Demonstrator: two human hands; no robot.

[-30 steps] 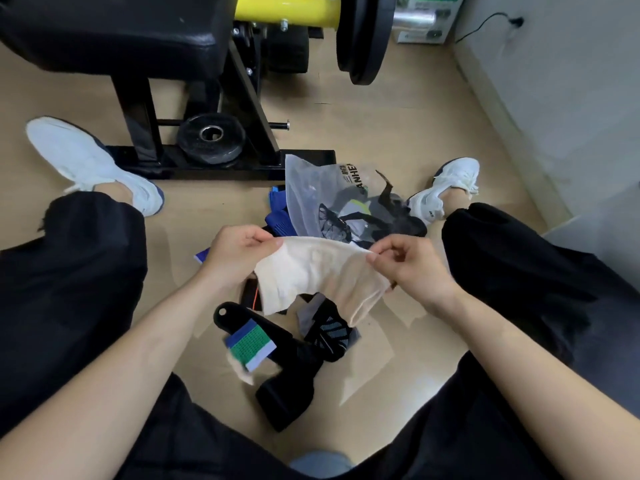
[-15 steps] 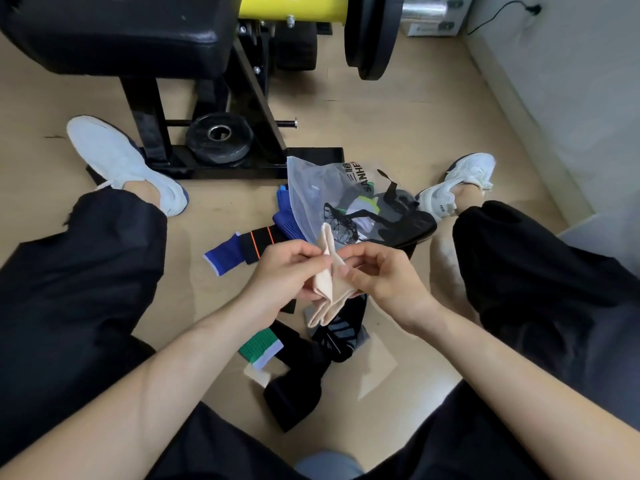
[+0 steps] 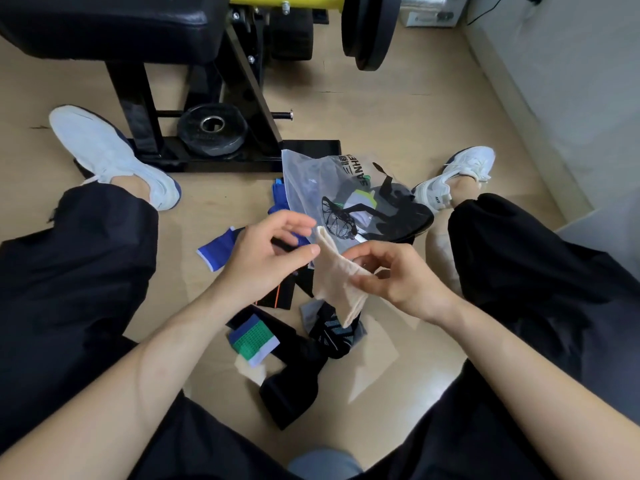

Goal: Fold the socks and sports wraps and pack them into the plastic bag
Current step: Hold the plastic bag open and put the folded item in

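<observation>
Beige sock [image 3: 334, 282]: head view; folded over on itself and held above the floor [image 3: 398, 112] between the person's knees; upper end points toward the plastic bag, lower end hangs over the patterned sock
Right hand [image 3: 398, 277]: thumb and curled fingers pinch the beige sock along its right side
Left hand [image 3: 263, 259]: released, fingers spread and relaxed, grasping nothing; thumb tip just beside the sock's left edge; whether it touches cannot be told
Plastic bag [image 3: 306, 178]: translucent with dark print; lies on the floor just beyond the hands, its far corner at the base of the weight machine [image 3: 242, 81]; dark, grey and yellow-green fabric shows inside; its dark right end lies near the right shoe
Blue wrap [image 3: 220, 247]: white-edged; on the floor left of the left hand, partly hidden by it
Second blue piece [image 3: 278, 199]: against the bag's left edge, partly under it
Orange-striped wrap [image 3: 277, 299]: black; on the floor below the left hand
Green band [image 3: 254, 339]: green, blue and white; lies on the long black wrap [image 3: 294, 386], the piece nearest the person
Patterned sock [image 3: 334, 334]: black with pale stripes; touches the long black wrap
Shoes: white; left shoe [image 3: 110, 154] beside the machine's base; right shoe [image 3: 453, 174] toward the floor's right edge, along the wall [image 3: 571, 81]
Weight plate [image 3: 211, 129]: small, black; rests on the machine's base
</observation>
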